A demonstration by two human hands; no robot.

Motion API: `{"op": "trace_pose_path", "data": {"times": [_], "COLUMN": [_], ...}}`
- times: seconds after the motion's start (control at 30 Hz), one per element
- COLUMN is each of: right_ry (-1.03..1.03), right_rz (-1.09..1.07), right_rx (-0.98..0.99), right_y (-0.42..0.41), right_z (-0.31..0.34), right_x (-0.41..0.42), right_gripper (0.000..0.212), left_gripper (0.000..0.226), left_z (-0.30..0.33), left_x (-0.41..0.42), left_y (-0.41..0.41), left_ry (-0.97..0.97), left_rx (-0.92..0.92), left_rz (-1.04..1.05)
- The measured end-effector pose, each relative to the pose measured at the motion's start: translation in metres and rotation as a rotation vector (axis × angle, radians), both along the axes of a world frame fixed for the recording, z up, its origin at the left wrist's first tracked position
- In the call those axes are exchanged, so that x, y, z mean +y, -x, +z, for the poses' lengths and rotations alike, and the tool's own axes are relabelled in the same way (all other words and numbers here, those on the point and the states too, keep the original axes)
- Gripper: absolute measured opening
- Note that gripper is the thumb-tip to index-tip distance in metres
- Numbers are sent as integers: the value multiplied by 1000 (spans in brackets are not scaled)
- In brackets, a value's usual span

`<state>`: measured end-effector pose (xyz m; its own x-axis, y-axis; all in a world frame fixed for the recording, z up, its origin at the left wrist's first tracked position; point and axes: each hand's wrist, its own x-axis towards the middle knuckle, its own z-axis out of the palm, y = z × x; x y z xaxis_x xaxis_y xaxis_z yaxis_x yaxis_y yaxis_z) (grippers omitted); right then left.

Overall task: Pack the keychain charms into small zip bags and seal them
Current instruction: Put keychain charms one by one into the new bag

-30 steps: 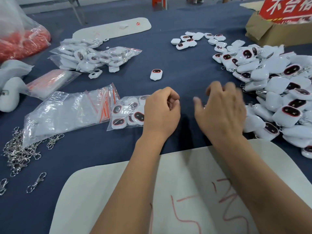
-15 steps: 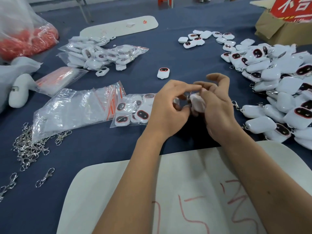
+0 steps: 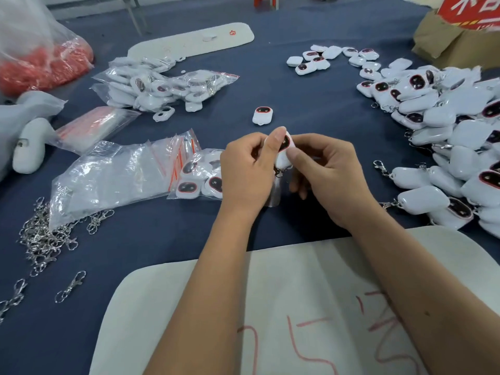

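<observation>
Hands, left and right, pinch one charm (clasp dangling); one lone charm beyond.

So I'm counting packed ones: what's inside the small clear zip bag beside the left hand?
Small clear zip bag holds white charms with dark red-rimmed faces; left hand covers its right edge.

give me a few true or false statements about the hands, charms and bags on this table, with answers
1. Both hands, left and right, hold one charm. True.
2. The big loose charm pile lies on the left. False: it lies on the right.
3. A single charm lies alone beyond the hands. True.
4. The metal clasps sit inside the cardboard box. False: they lie on the cloth at the left.
5. A bag of red items sits at far left. True.
</observation>
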<state>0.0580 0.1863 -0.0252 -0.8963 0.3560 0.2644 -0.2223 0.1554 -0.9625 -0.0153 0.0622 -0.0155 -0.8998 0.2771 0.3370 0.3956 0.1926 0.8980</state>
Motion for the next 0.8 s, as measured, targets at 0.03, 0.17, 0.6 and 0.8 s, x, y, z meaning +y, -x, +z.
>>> {"op": "trace_pose_path", "data": {"times": [0.03,0.17,0.6,0.8], "right_ry": [16,158,275,88], "right_rz": [-36,-76,44,-53], "right_rx": [-5,-30,2,18], "right_y": [1,4,0,-1], "right_z": [-1,-4,-2,-2], "right_x": [2,6,6,4], "right_gripper": [15,18,26,12], "left_gripper": [44,26,25,13], "left_z": [1,3,6,5], "left_x": [0,-1,-5,-7], "left_y": [-1,1,2,1], "left_ry": [-7,-89,-181,-210], "left_rx": [-41,-309,-442,-362], "left_rz": [-14,-89,-168,-211]}}
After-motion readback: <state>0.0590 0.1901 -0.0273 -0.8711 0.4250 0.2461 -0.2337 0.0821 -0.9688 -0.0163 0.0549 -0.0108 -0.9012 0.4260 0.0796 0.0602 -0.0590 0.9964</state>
